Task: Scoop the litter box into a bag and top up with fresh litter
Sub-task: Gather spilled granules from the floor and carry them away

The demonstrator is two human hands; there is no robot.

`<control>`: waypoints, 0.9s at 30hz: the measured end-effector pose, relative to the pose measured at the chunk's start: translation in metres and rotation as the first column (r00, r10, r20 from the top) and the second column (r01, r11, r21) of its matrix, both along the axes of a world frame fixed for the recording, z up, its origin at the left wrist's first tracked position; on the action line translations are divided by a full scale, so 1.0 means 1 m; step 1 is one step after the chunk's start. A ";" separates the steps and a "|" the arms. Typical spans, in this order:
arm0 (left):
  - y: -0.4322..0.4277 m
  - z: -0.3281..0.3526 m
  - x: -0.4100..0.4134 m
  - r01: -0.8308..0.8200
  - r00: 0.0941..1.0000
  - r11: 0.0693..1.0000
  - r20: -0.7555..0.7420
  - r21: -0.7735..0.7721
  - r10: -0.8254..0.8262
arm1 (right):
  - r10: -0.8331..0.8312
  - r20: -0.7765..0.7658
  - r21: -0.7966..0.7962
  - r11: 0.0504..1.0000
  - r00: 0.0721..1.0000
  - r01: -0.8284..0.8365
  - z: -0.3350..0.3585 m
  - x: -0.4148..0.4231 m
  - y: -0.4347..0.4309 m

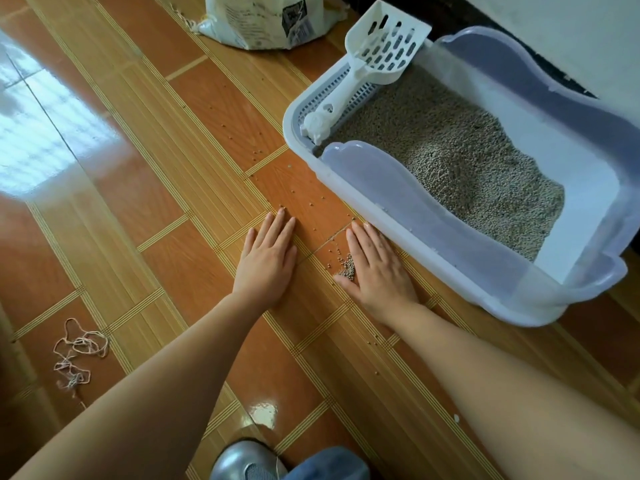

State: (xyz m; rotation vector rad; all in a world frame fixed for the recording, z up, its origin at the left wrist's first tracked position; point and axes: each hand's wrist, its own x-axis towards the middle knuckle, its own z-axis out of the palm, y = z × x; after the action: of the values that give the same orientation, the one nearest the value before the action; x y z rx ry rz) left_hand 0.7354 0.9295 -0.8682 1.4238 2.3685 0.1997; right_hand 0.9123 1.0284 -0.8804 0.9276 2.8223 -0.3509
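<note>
— Grey-brown pellets (347,268) are what I'm after: a small heap of spilled litter on the tiled floor (145,209), just beside the litter box (540,299).

— Where are your hands?

— Both flat on the tile, palms down, fingers together, holding nothing. My right hand (375,271) has its thumb side against the heap. My left hand (268,261) lies a little apart on the other side, with loose grains beyond its fingertips.

— So how do you gather it well, do you think?

— I'd keep the edges of my hands pressed to the tile so nothing slips underneath, and sweep the left toward the right slowly. The pellets are round and the tile is glossy, so a quick push would likely send them rolling. Once they're pinched between my palms, I'd cup and lift.

— Why not use the scoop?

— The white slotted scoop (377,53) rests on the grid step at the far end of the box, scoop end propped up. Its slots look wide enough to drop loose pellets, I'd guess.

— And the box itself?

— Litter covers its floor, mounded toward the middle. The white litter sack (263,22) stands well apart, at the top of my view. I see no waste bag.
</note>
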 end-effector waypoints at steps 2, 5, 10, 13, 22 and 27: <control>-0.001 -0.002 -0.001 0.010 1.000 1.000 -0.005 0.011 -0.010 | 0.000 -0.043 -0.011 1.000 0.999 0.000 -0.001 -0.006 0.005; -0.003 -0.004 -0.001 0.012 1.000 0.999 -0.017 0.035 -0.011 | 0.021 -0.043 -0.017 1.000 0.999 -0.022 -0.002 -0.011 0.011; -0.003 -0.008 0.002 -0.014 1.000 0.996 -0.027 0.084 0.017 | 0.007 -0.081 -0.030 1.000 0.997 -0.010 -0.002 -0.012 0.011; -0.002 -0.008 0.002 -0.015 0.999 0.995 -0.027 0.096 0.018 | -0.029 -0.137 -0.079 0.997 0.990 0.018 -0.002 -0.007 0.006; 0.003 -0.006 -0.024 -0.067 0.994 0.983 -0.076 0.173 0.081 | -0.179 -0.146 -0.109 0.980 0.973 0.164 -0.002 -0.015 -0.012; 0.025 -0.002 -0.056 -0.214 0.977 0.967 0.017 0.141 0.214 | -0.185 -0.175 -0.132 0.978 0.967 0.163 -0.005 -0.037 -0.015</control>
State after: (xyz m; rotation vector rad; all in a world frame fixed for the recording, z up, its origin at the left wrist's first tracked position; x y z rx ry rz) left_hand 0.6790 0.9549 -0.8701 1.2227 2.5496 0.4342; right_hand 0.8752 1.0136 -0.8852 1.1785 2.8525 -0.6498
